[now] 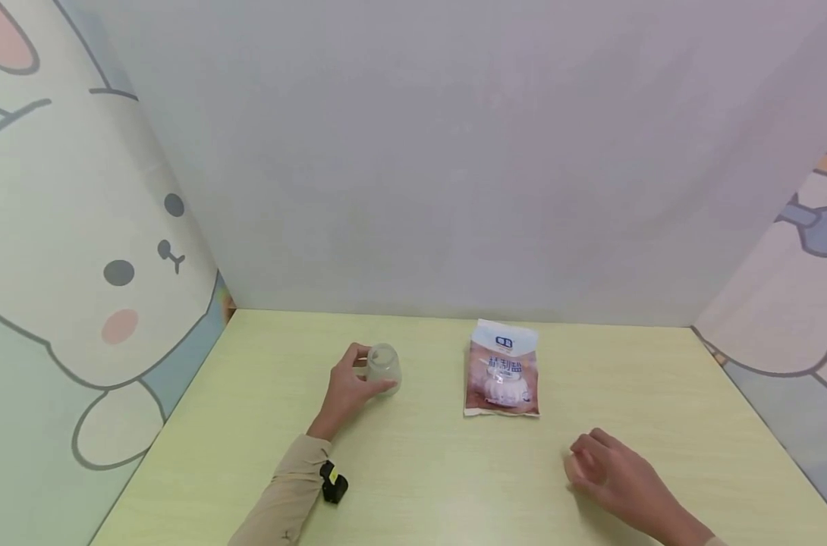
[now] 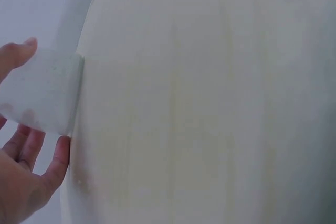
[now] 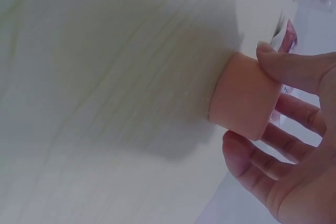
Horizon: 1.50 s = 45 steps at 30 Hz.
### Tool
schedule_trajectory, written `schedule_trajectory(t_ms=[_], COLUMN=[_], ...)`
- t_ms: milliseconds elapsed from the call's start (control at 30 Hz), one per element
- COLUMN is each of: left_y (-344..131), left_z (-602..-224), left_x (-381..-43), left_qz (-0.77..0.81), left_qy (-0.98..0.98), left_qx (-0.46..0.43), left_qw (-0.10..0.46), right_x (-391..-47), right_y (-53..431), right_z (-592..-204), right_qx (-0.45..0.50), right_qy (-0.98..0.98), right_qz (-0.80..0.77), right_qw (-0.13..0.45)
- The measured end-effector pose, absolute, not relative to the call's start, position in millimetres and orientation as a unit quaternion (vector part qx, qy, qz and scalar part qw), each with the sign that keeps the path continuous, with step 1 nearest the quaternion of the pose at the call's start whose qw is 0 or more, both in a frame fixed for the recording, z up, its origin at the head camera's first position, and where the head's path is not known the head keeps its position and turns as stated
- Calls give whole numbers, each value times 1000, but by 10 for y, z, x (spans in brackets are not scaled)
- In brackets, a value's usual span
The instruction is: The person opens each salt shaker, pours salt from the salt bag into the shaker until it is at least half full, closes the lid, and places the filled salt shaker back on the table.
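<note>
On the left half of the table my left hand point(image 1: 348, 387) holds a small clear glass jar point(image 1: 384, 368), thumb on the near side and fingers on the far side. The jar stands upright with its mouth uncovered; in the left wrist view its wall point(image 2: 44, 87) shows between thumb and fingers. At the near right, my right hand point(image 1: 625, 481) grips a short peach-coloured cylinder that looks like a lid point(image 3: 247, 95). This piece is at or close to the tabletop and mostly hidden by the fingers in the head view.
A brown-and-white bag of salt point(image 1: 502, 371) lies flat towards the back, between the hands. Behind the pale wooden table point(image 1: 420, 470) hangs a plain light curtain point(image 1: 454, 167). Cartoon-printed panels point(image 1: 65, 227) stand along both sides.
</note>
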<state>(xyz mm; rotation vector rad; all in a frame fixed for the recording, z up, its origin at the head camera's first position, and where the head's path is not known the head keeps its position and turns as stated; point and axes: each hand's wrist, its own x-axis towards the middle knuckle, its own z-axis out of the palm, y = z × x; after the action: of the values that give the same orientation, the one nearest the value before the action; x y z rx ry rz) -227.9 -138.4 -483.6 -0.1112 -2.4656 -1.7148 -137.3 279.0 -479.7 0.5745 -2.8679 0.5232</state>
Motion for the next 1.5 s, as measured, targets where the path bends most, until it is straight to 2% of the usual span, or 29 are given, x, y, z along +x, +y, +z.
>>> schedule_trajectory(t_ms=[167, 600, 833, 967, 1267, 1500], left_y=[-1432, -1433, -1384, -1389, -1429, -1419], left_z=[-5116, -5092, -4855, -4902, -5080, -5086], left_x=[-2421, -2415, -2295, -2324, -2419, -2423], left_qz=[-569, -568, -574, -570, -576, -569], left_qy=[-818, -819, -815, -818, -814, -819], left_qx=[-33, -28, -38, -35, -34, -29], left_qw=[79, 74, 71, 66, 69, 65], right_x=[-1369, -1333, -1316, -1312, -1303, -1309], right_y=[2848, 2916, 2924, 2924, 2964, 2972], right_z=[-4813, -4837, -4780, -4764, -4790, -4784], right_qx=[196, 192, 162, 151, 154, 133], right_qy=[-961, -961, -972, -975, -974, -980], right_qz=[172, 173, 161, 158, 156, 144], right_qw=[90, 101, 54, 31, 48, 22])
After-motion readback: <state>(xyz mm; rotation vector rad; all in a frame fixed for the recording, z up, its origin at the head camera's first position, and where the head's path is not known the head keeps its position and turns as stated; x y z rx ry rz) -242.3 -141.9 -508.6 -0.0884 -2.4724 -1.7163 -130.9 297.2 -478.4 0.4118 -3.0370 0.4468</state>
